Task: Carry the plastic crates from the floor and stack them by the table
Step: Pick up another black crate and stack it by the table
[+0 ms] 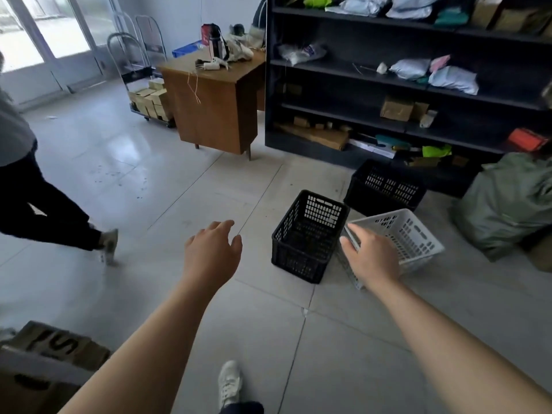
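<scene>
Three plastic crates lie on the tiled floor at centre right. A black crate [307,234] stands upright, nearest to me. A white crate [409,234] leans tilted against its right side. A second black crate [385,186] lies tipped on its side behind them, by the shelf. My right hand [370,255] grips the near rim of the white crate. My left hand [213,252] hovers with fingers apart, left of the black crate, holding nothing. The wooden table [215,100] stands at the back centre.
A tall black shelf unit [418,85] fills the back right. A green sack [507,204] lies at the right. Another person's leg [44,210] steps at the left. A cart of boxes [149,103] stands left of the table. A cardboard box [44,369] sits at bottom left.
</scene>
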Demonstrator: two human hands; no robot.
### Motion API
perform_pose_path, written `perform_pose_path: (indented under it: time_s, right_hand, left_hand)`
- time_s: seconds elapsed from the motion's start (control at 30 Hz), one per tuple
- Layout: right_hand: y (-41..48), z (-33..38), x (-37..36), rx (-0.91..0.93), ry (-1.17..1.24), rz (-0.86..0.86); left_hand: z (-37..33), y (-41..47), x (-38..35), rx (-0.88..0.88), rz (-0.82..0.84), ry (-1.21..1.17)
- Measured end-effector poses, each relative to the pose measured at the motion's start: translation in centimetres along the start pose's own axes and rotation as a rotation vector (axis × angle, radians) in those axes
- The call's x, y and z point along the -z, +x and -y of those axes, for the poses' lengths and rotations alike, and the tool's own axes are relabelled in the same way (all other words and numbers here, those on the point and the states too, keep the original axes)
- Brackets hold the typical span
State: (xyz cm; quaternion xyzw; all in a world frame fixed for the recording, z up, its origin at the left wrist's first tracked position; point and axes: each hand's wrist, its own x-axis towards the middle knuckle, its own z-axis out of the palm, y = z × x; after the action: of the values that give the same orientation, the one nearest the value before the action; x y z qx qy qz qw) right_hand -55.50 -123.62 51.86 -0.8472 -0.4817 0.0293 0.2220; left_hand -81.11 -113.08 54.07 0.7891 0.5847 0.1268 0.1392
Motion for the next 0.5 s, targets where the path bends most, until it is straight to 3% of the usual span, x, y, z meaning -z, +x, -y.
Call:
perform_pose_path:
  time_s: [0.3,0.5]
  right_hand:
    - [13.9,8.0,-4.5,-0.110,0.040,-0.027]
    - [22.5,9.6,-7.0,-0.166,0.053,-0.033]
  left_hand:
    - [3.4,19.3,3.0,-0.112,0.064,0.061]
    - [3.1,29.8,2.0,-0.156,0.121,0.051]
